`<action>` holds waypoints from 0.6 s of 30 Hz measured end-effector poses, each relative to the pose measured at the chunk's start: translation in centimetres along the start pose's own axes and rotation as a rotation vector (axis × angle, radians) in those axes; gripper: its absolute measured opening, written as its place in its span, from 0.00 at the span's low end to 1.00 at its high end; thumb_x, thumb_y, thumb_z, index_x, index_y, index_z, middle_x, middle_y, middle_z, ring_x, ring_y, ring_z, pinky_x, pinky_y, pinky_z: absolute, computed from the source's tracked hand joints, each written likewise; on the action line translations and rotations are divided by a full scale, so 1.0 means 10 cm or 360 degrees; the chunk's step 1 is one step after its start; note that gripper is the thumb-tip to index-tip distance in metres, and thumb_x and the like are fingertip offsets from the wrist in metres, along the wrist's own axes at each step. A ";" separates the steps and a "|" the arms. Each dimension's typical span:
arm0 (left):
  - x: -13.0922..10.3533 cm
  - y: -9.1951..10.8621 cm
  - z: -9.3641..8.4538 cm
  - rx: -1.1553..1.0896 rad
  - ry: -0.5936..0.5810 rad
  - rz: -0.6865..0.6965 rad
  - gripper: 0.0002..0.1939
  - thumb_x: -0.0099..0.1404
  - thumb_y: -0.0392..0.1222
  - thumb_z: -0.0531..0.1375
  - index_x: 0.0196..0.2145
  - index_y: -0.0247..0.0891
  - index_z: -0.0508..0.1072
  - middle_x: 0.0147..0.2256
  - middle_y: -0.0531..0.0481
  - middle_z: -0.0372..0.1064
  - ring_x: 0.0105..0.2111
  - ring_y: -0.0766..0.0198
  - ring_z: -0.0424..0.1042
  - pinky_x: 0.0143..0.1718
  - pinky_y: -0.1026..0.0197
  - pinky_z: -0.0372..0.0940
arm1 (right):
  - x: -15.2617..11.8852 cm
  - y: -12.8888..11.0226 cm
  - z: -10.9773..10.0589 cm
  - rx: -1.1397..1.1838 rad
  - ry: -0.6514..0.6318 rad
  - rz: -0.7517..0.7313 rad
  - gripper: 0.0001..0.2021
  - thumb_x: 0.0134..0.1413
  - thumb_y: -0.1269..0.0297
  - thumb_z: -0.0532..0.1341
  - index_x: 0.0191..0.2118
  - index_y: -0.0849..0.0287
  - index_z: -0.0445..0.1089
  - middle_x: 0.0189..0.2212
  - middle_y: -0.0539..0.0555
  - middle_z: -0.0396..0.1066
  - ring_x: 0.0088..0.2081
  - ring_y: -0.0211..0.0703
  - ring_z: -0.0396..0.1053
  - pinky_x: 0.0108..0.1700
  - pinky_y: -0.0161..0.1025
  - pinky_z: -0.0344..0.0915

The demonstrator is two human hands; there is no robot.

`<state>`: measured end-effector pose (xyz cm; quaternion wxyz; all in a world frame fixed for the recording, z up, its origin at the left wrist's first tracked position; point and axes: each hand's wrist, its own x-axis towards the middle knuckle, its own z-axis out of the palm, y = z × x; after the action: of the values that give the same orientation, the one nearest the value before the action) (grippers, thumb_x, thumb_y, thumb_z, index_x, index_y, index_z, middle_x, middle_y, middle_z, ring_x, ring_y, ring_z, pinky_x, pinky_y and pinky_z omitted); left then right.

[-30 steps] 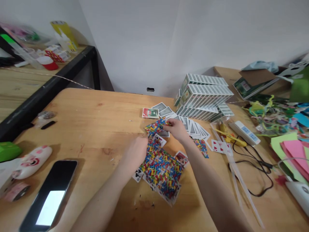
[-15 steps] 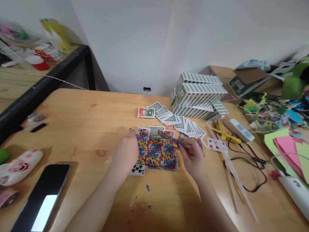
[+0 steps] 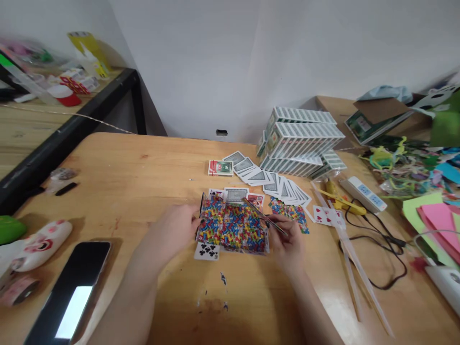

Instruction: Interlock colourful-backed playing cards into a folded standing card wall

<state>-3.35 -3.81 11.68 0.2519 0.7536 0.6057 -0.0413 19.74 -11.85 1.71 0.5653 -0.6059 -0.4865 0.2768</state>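
Observation:
A clear sheet or bag with a multicoloured pattern (image 3: 230, 225) lies over several playing cards in the middle of the table. My left hand (image 3: 181, 223) pinches its left edge, which is tilted up. Closed round a thin patterned piece (image 3: 275, 223), seen nearly edge-on, my right hand (image 3: 287, 237) is at the right side. Below the pattern a ten of clubs (image 3: 207, 251) sticks out; above it show a face-down card (image 3: 236, 195) and a red picture card (image 3: 256, 200). Another patterned piece (image 3: 291, 214) rests behind my right hand.
Fanned cards (image 3: 251, 171) and a red-green card box (image 3: 220, 168) lie behind. Striped boxes (image 3: 305, 139) are stacked at the back right. A glue gun (image 3: 341, 199), power strip (image 3: 363, 194) and cable are right; a phone (image 3: 68, 292) is left.
My left hand has moved left and down to the patterned sheet's left edge, which now stands raised. The thin piece in my right hand has turned more edge-on.

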 end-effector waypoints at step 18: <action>0.06 -0.02 0.11 -0.0150 -0.0007 0.0096 0.20 0.58 0.35 0.54 0.49 0.39 0.63 0.36 0.45 0.74 0.35 0.58 0.73 0.32 0.63 0.62 | -0.05 -0.05 0.05 0.0095 0.0003 0.0155 0.11 0.51 0.65 0.58 0.30 0.53 0.51 0.38 0.53 0.66 0.41 0.42 0.68 0.37 0.41 0.67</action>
<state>-3.13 -3.75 10.48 0.2895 0.7587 0.5835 -0.0068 19.00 -12.19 2.02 0.5694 -0.6120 -0.4476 0.3178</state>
